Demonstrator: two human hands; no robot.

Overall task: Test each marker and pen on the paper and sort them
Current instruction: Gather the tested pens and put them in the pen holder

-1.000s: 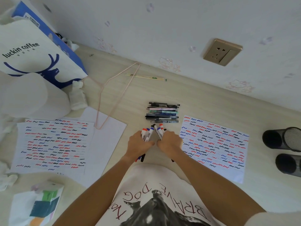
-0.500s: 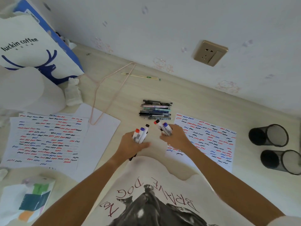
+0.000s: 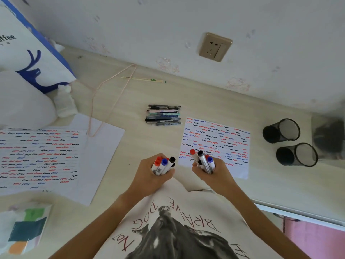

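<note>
My left hand (image 3: 149, 175) grips a bundle of white markers (image 3: 162, 165) with red, blue and black caps, held upright near the table's front edge. My right hand (image 3: 216, 173) grips a second bundle of markers (image 3: 202, 160) with red, black and blue caps, over the lower left corner of a test paper (image 3: 216, 139) covered in red, blue and black squiggles. A stack of pens (image 3: 163, 114) lies farther back on the table, between the hands and the wall.
Two black mesh pen cups (image 3: 290, 143) lie on their sides at the right. More squiggled sheets (image 3: 37, 156) lie at the left, with a pink wire hanger (image 3: 104, 101), a coffee bag (image 3: 28, 53), chopsticks (image 3: 143, 79) and a tissue pack (image 3: 26, 227).
Both hands, close together a second ago, have drawn apart, each lifting its own bundle of markers. The view has shifted, bringing the pen cups closer to centre.
</note>
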